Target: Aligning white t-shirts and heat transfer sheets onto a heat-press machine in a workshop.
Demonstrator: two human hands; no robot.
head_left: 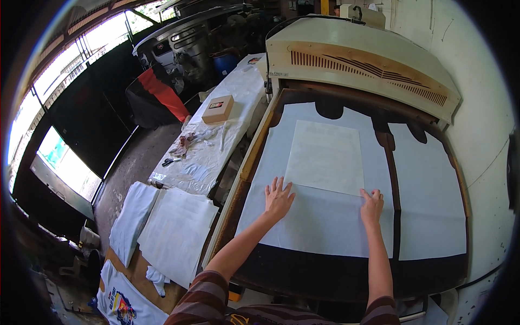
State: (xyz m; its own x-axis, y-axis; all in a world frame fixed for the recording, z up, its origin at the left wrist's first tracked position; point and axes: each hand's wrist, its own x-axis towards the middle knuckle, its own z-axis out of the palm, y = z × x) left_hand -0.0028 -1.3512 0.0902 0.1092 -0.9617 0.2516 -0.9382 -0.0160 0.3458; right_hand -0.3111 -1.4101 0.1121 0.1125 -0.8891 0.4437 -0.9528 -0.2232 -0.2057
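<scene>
A white rectangular sheet of paper (326, 154) lies on a pale fabric panel (325, 219) on the bed of a large heat press. My left hand (278, 199) rests flat with spread fingers on the fabric, its fingertips by the sheet's near left corner. At the near right corner, my right hand (372, 207) has its fingers drawn in, with the thumb and forefinger at the paper's corner. A second, narrower pale panel (425, 206) lies on the right, a dark strip of the bed (397, 216) between the two.
The press's raised cream lid (368, 65) stands behind the bed. On the left, a plastic-covered table (238, 108) bears a cardboard box (218, 109) and scissors (170, 161). Nearer are a stack of white sheets (176, 230), folded white cloth (130, 219) and a printed shirt (127, 298).
</scene>
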